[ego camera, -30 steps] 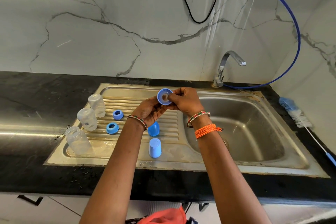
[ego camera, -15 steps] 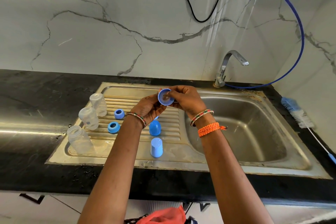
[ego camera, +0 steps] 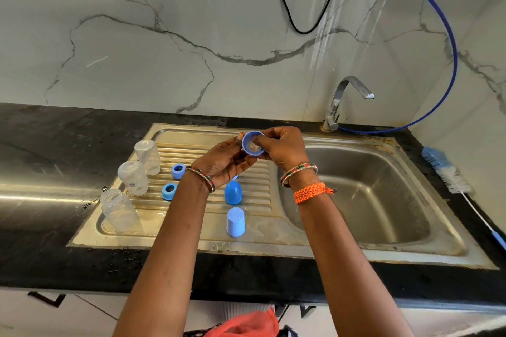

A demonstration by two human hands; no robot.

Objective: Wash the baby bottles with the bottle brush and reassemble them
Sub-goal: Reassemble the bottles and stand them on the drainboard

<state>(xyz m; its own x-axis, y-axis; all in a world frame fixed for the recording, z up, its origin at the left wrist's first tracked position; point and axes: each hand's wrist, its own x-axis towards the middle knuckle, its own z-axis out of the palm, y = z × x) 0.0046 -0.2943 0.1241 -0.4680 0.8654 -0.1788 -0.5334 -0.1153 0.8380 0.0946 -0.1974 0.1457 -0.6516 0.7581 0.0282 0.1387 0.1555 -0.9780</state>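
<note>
Gripping a blue collar ring between them, both hands work above the sink's ribbed drainboard: the left hand cups it from below, and the right hand pinches its rim with the thumb pressed onto a pale teat inside. Three clear bottles stand empty along the drainboard's left edge beside two blue rings and two blue caps. The basin lies open at right, and the bottle brush rests on the counter beyond it.

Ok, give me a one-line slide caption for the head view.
Both hands, left and right, hold a blue bottle ring above the sink drainboard; three clear bottles stand nearby.
</note>
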